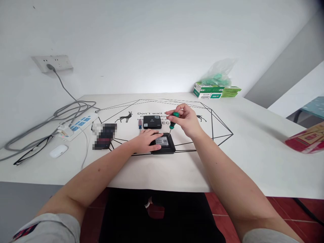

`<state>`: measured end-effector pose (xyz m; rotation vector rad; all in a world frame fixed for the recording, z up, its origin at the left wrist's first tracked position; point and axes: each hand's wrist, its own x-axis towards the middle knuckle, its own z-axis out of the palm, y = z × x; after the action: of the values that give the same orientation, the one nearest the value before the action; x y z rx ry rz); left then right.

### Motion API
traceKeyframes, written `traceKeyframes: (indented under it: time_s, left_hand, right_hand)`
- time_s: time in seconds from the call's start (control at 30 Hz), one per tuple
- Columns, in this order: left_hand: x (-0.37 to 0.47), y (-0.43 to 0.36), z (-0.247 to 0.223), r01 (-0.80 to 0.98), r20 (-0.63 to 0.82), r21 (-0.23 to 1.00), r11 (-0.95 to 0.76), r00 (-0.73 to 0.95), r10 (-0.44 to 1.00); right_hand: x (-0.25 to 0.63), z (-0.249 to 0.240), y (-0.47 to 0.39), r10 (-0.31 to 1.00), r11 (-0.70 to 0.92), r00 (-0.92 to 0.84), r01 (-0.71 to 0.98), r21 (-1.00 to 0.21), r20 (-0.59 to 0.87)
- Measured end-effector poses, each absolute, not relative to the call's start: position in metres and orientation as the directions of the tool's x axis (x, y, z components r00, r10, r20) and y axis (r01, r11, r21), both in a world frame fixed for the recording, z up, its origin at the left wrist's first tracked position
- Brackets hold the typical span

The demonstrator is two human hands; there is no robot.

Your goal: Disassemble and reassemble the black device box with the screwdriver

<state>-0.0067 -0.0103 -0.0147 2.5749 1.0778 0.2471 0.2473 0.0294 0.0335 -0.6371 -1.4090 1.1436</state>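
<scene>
A black square device (170, 147) with a white printed label lies on the table in front of me. My left hand (147, 141) rests on its left side, fingers stretched out over it. Between the fingers of my right hand (184, 119) is a green and black screwdriver (172, 126), held upright with its tip at the device's upper right corner. Just behind lies a second black square box (152, 122) with small stickers. Another screwdriver (140, 125), with a red and blue handle, lies to the left of that box.
To the left are a white power strip (80, 125) with grey cables, a white mouse (58, 151), glasses (34, 151) and a blurred-out dark object (105, 136). Green and white boxes (209, 90) under a plastic bag (218, 76) stand at the back right. A red package (306, 139) sits far right.
</scene>
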Motion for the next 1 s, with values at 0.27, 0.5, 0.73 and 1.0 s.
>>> traceKeyframes:
  time_s: [0.27, 0.5, 0.73, 1.0]
  left_hand:
    - [-0.005, -0.009, -0.014, 0.701, 0.043, 0.331, -0.632, 0.658, 0.752]
    - [-0.005, -0.014, -0.008, 0.742, -0.107, 0.319, -0.590, 0.646, 0.755]
    - [-0.006, -0.014, -0.004, 0.745, -0.137, 0.319, -0.586, 0.648, 0.749]
    - [-0.006, -0.008, -0.011, 0.691, -0.018, 0.306, -0.655, 0.692, 0.722]
  right_hand:
    - [0.252, 0.031, 0.032, 0.840, 0.480, -0.231, -0.107, -0.871, 0.491]
    - [0.257, 0.029, 0.038, 0.774, 0.614, -0.172, -0.026, -0.789, 0.609]
    - [0.248, 0.023, 0.033, 0.834, 0.529, -0.108, -0.121, -0.840, 0.541]
    - [0.237, 0.019, 0.035, 0.781, 0.623, -0.049, -0.023, -0.782, 0.623]
